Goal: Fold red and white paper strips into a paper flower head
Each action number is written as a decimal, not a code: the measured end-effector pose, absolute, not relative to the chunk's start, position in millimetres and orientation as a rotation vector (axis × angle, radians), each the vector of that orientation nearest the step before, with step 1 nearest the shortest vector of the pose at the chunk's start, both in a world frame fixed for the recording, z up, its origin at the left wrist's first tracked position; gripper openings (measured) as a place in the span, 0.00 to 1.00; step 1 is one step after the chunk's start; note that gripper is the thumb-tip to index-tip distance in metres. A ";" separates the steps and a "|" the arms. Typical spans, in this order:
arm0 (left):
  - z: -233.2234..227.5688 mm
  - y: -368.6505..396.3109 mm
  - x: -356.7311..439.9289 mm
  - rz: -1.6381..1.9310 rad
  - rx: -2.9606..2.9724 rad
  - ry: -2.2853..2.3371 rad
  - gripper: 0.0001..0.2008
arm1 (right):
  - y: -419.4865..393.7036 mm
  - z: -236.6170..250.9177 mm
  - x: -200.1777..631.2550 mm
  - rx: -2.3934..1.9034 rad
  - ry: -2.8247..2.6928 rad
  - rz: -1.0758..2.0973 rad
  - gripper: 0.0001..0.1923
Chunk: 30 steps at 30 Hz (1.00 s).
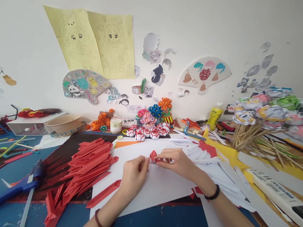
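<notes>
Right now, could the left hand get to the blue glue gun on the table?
Probably yes. The blue glue gun lies in the open, left of the left hand, with only the flat pile of folded red paper strips between.

Both hands meet mid-table over a paper sheet [158,187], left hand [134,174] and right hand [178,163] pinching a folded paper piece [153,155] between them. Stack of folded strips [90,164] left of the sheet, glue gun [19,187] further left. Paper flower balls [148,132] behind the hands, glue bottle [214,116] back right, stick flowers [269,116] far right.
</notes>
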<state>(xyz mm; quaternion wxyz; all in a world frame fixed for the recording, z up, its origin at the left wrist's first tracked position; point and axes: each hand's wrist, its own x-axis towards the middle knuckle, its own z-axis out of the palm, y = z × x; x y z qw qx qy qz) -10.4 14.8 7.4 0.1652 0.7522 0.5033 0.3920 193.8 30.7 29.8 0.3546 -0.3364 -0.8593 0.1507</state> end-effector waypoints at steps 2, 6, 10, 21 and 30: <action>6.5 15.5 -10.6 1.119 2.147 1.441 0.19 | 29.5 30.5 192.9 -0.875 -2.232 0.351 0.07; 4.4 16.1 -10.9 1.112 2.154 1.483 0.20 | 27.2 27.1 187.5 -0.857 -2.252 0.198 0.08; 3.2 15.9 -10.2 1.128 2.172 1.501 0.20 | 26.4 21.7 181.5 -0.836 -2.247 0.114 0.09; 10.2 13.8 -10.2 1.137 2.086 1.463 0.19 | 23.1 23.5 179.6 -0.863 -2.183 0.358 0.16; 17.7 16.6 -14.0 1.160 1.806 1.329 0.21 | 30.2 31.9 194.0 -0.874 -2.020 0.485 0.11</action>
